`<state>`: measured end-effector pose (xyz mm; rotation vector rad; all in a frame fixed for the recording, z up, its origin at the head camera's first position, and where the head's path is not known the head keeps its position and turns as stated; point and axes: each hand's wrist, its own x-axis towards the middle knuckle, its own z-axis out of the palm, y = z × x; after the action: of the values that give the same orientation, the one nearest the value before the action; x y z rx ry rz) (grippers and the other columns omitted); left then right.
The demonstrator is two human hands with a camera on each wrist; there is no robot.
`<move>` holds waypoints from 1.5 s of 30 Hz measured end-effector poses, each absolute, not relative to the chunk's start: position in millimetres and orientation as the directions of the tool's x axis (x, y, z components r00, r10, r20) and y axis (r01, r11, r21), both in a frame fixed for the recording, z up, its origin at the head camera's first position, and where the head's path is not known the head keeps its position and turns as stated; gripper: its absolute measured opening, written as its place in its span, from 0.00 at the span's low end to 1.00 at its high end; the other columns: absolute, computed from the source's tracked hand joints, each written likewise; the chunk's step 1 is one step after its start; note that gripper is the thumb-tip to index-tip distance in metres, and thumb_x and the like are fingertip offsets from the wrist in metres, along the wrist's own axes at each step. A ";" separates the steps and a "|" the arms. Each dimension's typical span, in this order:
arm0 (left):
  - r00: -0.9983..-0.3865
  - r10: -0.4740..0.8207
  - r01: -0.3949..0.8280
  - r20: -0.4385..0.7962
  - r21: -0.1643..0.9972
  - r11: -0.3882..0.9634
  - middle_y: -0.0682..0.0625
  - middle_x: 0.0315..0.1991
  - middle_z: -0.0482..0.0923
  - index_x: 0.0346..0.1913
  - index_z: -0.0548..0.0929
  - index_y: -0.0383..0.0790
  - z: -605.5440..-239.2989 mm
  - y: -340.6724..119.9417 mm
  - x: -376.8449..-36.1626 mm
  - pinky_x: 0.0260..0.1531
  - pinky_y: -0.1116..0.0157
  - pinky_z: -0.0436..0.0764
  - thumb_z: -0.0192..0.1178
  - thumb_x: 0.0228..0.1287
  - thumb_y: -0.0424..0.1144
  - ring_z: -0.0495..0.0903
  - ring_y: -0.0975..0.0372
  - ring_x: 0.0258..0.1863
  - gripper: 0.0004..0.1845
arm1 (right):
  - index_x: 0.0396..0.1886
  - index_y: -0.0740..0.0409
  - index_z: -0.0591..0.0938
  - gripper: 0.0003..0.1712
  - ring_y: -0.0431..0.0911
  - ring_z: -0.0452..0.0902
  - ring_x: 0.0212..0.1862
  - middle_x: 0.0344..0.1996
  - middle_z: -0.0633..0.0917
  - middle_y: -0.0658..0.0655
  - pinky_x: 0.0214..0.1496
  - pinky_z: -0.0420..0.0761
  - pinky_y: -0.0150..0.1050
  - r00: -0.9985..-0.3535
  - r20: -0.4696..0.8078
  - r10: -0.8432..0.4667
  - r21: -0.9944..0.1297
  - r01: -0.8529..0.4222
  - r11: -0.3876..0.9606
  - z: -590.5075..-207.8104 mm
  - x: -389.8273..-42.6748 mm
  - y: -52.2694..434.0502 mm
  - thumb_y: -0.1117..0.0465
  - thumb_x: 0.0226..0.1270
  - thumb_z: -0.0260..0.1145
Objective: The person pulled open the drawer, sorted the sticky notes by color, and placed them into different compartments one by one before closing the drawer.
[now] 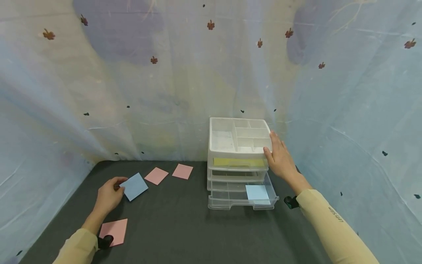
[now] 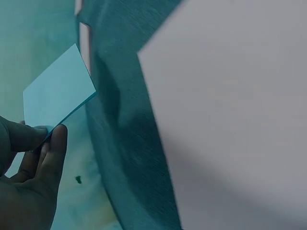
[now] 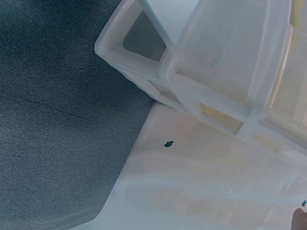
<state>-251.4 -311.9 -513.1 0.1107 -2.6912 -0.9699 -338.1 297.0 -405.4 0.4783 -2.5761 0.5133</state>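
A: Quick Q: where's the light-blue square paper pad [image 1: 134, 187]?

B: In the L hand [image 1: 110, 194], pinched btwn thumb & fingers nr one corner. L wrist cam has the thumb on one face, fingers behind, pad tilted.

A: And rel. to the R hand [image 1: 281, 161]?

B: Well apart. That one's at the R edge of the white plastic drawer unit [image 1: 240, 155], touching it: thumb at the front R corner of the top, fingers fairly straight along the side, not curled round anything AFAICT. R wrist cam only gets a bit of it, bottom R corner.

A: What's nr the L hand?

B: One pink square paper pad [image 1: 156, 176] just past the blue one, a 2nd pink square [image 1: 182, 171] farther R. A 3rd pink square [image 1: 118, 227] is by the L wrist, partly hidden by a black wrist device [image 1: 104, 242]. All 3 on the dark-grey tabletop [image 1: 171, 227].

A: Drawers?

B: Bottom clear plastic drawer [image 1: 227, 202] is pulled out, w/ a pale-blue paper square [image 1: 257, 193] in its R part. Flat yellow item [image 1: 239, 162] shows thru the uppermost front.

A: Any writing?

B: Small dark lettering [image 1: 335, 214] on the pale-yellow R sleeve [image 1: 326, 227]. Ends in approx. "Slim"; 1st part's too small to be sure.
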 end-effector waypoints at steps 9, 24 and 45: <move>-0.939 -0.160 0.090 0.303 0.668 0.739 0.32 0.58 0.76 0.65 0.80 0.35 -497.8 -290.3 -244.7 0.30 0.63 0.80 0.56 0.76 0.29 0.81 0.41 0.52 0.18 | 0.83 0.68 0.48 0.40 0.64 0.46 0.82 0.82 0.51 0.69 0.82 0.44 0.61 -0.832 0.502 -0.237 -0.260 -0.407 0.876 -405.5 -334.3 297.5 0.48 0.87 0.44; -0.901 -0.176 0.193 0.397 0.729 0.657 0.34 0.57 0.79 0.62 0.84 0.35 -469.0 -239.5 -232.1 0.45 0.57 0.85 0.59 0.74 0.27 0.83 0.41 0.54 0.17 | 0.83 0.68 0.49 0.40 0.64 0.45 0.82 0.83 0.50 0.67 0.81 0.45 0.63 -0.837 0.495 -0.233 -0.257 -0.397 0.881 -408.0 -333.0 298.7 0.47 0.87 0.43; -0.908 -0.017 0.354 0.418 0.790 0.501 0.39 0.56 0.80 0.62 0.85 0.37 -450.6 -174.5 -237.6 0.53 0.45 0.83 0.60 0.74 0.25 0.83 0.46 0.52 0.18 | 0.83 0.68 0.48 0.40 0.63 0.45 0.82 0.83 0.50 0.66 0.82 0.46 0.62 -0.830 0.505 -0.236 -0.251 -0.403 0.880 -405.1 -335.8 295.9 0.46 0.87 0.42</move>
<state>-237.6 -174.5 -450.6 -0.2797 -2.3762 -1.3756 -335.8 295.9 -405.1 0.4657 -2.5777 0.4832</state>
